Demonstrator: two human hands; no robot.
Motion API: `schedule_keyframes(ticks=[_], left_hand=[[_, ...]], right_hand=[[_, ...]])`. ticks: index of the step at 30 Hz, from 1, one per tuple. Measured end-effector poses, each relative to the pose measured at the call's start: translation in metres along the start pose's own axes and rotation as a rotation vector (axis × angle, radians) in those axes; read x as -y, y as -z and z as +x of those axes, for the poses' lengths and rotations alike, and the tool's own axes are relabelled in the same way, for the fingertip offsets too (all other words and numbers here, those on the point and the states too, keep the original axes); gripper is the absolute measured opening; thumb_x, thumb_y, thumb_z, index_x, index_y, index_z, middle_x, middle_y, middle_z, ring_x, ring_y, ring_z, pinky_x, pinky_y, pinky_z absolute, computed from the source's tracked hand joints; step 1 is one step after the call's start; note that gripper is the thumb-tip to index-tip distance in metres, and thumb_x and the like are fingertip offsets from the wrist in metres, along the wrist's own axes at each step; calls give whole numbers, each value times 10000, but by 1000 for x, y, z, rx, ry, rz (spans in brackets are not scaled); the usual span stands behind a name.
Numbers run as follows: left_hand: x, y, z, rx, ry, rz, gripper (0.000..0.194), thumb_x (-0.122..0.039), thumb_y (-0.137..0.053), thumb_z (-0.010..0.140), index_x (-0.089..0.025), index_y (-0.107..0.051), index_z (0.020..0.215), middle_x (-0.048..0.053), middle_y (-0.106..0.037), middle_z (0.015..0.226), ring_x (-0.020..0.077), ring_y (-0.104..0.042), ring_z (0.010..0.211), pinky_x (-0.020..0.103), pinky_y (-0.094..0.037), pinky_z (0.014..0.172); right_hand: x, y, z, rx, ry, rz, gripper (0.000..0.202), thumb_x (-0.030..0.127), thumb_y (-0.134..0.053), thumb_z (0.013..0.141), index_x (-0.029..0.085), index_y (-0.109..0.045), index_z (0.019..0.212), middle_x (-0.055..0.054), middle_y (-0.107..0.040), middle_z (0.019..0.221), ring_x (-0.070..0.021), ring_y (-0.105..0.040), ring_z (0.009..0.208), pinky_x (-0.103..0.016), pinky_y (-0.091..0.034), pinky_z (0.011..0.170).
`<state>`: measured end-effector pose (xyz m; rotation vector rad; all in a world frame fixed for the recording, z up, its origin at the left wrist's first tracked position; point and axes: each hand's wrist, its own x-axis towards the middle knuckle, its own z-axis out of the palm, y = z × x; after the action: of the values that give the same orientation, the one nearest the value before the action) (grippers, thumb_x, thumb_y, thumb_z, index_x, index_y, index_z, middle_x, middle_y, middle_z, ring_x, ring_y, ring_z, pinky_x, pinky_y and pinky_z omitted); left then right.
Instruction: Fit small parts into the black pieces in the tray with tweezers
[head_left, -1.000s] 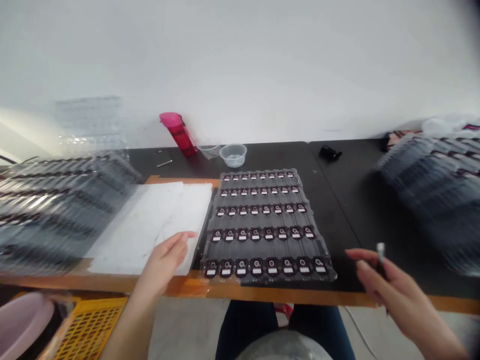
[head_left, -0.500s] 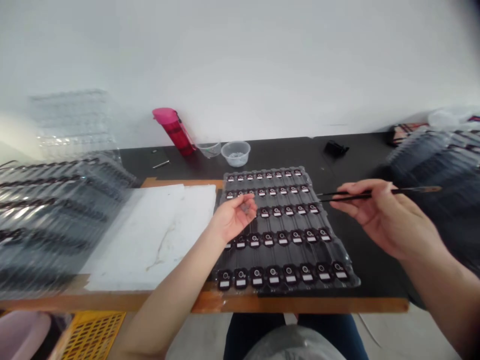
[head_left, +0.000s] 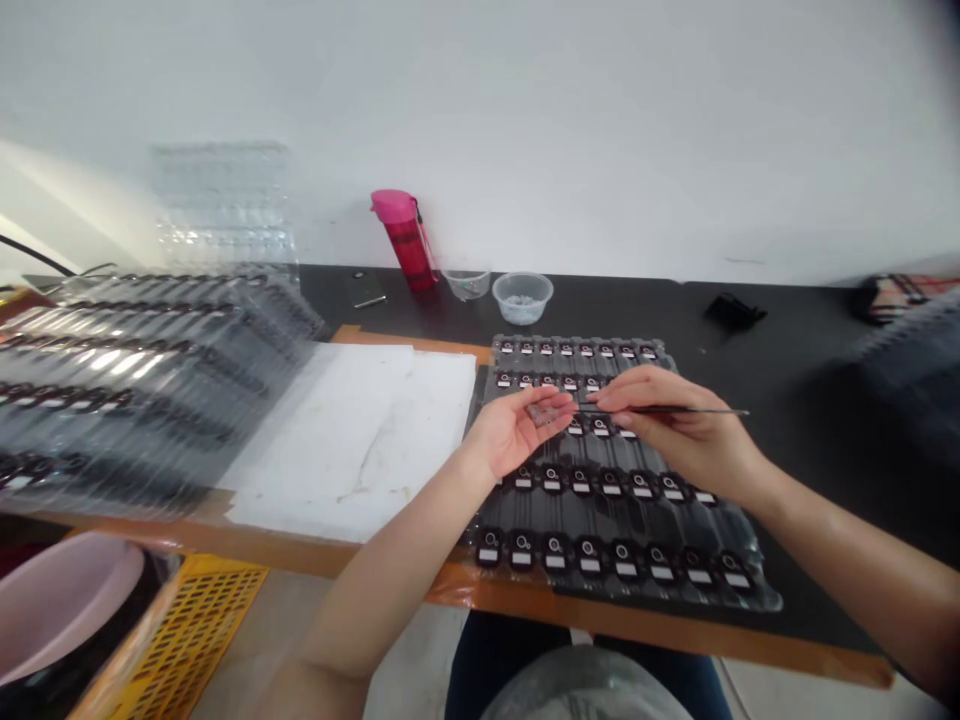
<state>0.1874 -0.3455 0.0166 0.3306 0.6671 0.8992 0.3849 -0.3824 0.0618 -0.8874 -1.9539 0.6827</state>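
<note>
1. No words, numbers or brands are showing legibly anywhere in the frame.
2. In the lower middle of the frame, small dark pieces (head_left: 555, 554) are bearing pale ring marks (head_left: 554, 545) and white rectangles (head_left: 555, 564).
3. Any print on those rectangles is appearing too small to read.

Tray (head_left: 615, 515) on table (head_left: 810, 410), right of paper (head_left: 307, 430); bowl (head_left: 523, 316) behind tray, bottle (head_left: 409, 245) behind paper, stacked trays (head_left: 225, 385) left.

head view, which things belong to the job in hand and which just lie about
In use, it seems:
thin tool in right hand
small clear pieces in left hand
tray of dark units
clear bowl

Probably just lying about:
pink bottle
metal rod
black object
</note>
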Motion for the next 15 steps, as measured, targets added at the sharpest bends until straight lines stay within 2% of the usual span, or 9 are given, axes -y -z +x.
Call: schedule_keyframes(ticks=[5,15], left_hand=[[0,-1,-1,-6,-23,-12,234,-146,-420,881,-37,-627,883,154,-697,852,200,-676,814,359,-518,851],[0,-4,-5,-9,-26,-34,257,-157,-403,893,-42,-632,882,140,-700,860,190,-673,826,342,-518,850]], right_hand=[[-11,-7,4,6,6,15,134,235,-582,870,228,-672,971,-72,-622,975,-197,-593,894,-326,-507,768],[-15,-19,2,-25,-2,27,134,208,-581,871,214,-670,971,-70,-624,960,-185,-592,902,-322,-504,798]])
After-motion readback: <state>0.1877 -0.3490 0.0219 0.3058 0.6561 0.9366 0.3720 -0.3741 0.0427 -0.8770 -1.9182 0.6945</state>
